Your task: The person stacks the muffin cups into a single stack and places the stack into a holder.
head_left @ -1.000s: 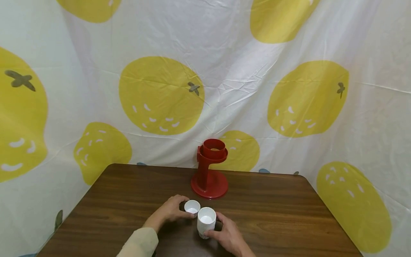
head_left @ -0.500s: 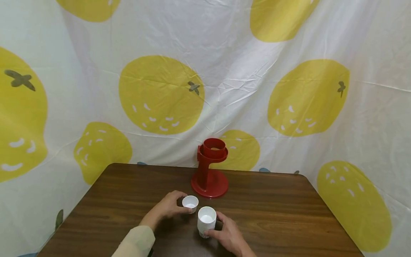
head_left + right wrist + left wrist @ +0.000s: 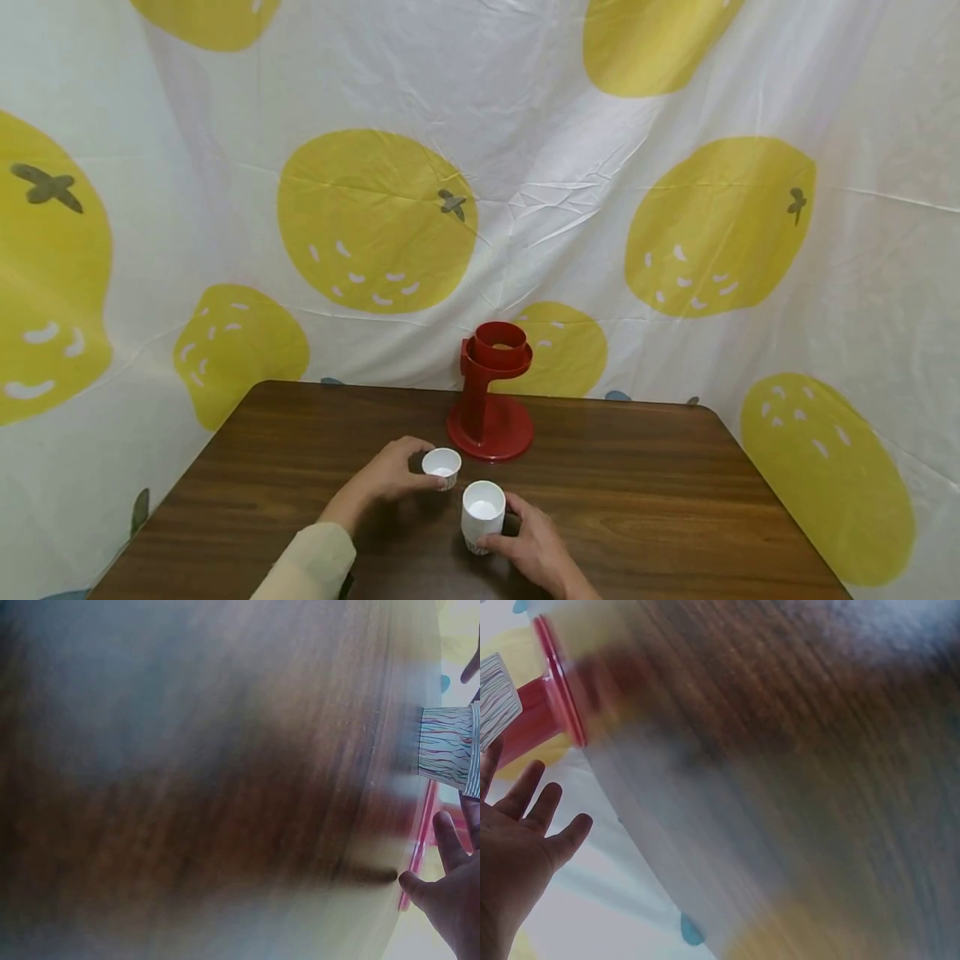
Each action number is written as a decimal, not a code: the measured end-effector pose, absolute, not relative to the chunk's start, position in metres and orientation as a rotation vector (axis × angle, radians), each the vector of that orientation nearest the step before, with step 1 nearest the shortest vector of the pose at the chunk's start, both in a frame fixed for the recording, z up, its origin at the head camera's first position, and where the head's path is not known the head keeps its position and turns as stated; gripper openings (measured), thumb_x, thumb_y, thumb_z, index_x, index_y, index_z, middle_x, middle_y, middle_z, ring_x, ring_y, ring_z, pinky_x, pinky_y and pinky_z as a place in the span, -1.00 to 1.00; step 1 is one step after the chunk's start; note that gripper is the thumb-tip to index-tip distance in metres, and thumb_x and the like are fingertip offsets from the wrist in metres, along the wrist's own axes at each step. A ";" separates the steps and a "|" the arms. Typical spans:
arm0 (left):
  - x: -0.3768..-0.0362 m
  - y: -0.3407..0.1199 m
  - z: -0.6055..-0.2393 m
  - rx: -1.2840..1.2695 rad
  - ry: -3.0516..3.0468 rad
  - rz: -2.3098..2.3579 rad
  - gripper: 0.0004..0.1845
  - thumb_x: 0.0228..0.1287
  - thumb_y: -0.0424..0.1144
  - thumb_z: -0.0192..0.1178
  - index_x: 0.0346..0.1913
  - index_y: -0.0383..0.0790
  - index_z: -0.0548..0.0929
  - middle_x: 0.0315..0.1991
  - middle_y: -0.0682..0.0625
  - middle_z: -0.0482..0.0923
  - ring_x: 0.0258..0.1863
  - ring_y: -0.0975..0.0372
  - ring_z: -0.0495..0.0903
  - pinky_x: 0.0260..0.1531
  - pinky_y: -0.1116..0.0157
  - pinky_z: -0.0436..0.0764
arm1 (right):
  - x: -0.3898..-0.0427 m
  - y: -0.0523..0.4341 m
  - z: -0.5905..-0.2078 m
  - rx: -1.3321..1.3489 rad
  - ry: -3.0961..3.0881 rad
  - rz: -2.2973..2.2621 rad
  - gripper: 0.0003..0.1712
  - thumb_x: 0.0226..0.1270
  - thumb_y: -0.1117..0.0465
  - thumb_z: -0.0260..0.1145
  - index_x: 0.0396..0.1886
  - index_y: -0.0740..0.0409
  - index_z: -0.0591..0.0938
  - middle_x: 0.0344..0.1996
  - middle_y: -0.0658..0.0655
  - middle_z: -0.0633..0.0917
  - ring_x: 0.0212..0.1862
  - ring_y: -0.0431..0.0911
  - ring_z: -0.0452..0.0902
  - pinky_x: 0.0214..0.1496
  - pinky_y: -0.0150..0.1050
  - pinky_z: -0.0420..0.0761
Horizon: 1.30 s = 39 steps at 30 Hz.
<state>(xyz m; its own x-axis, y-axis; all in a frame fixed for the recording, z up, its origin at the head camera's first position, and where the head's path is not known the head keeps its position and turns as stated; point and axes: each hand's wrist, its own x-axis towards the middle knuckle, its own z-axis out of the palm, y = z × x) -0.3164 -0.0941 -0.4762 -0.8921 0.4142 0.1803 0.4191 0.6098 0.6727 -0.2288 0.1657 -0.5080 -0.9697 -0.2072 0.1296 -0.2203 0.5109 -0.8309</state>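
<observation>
Draped behind and to both sides hangs one thin, creased white sheet [image 3: 540, 192] printed with large yellow lemons, falling to the far edge of a single table [image 3: 675, 500] of dark brown, wood-grained board with rounded far corners. One red plastic stand [image 3: 489, 400] sits at the middle of the table's far edge: a round flat base, an upright post and an open ring on top.

Two small white paper cups stand upright and open-mouthed toward the middle of the near edge, just beside each other with a narrow gap between. The smaller cup [image 3: 441, 467], short and tapered, lies nearer the stand; the left hand [image 3: 390, 477] holds it from its left side, fingers curled round its wall. A pale cream sleeve [image 3: 311, 567] covers that forearm. The taller cup [image 3: 482, 517] is nearest the near edge; the right hand [image 3: 528, 550] grips it from the right and below, thumb against its lower wall and fingers wrapped behind.

Both wrist views are heavily blurred. The left wrist view shows the wood grain, the red base and a striped paper wall at its left border. The right wrist view shows fine coloured wavy lines printed on the outside of a cup, next to fingertips [image 3: 444, 832]
</observation>
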 end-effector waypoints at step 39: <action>-0.307 -0.077 -0.425 -1.022 -2.690 -1.181 -0.44 0.03 0.00 0.51 0.05 -0.23 0.66 0.10 -0.15 0.56 0.20 -0.06 0.44 0.24 -0.13 0.36 | -0.228 0.166 -0.509 0.389 -2.711 1.500 -0.27 -0.02 0.02 0.62 0.16 0.17 0.59 0.03 0.13 0.68 0.18 0.17 0.49 0.22 0.30 0.35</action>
<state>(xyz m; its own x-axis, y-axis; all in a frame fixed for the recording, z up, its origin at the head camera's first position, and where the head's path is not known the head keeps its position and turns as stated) -0.3073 -0.0771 -0.4246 -0.7835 0.5566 0.2761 0.5800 0.4957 0.6465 -0.2282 0.1659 -0.5087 -0.9688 -0.2071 0.1363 -0.2255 0.5077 -0.8315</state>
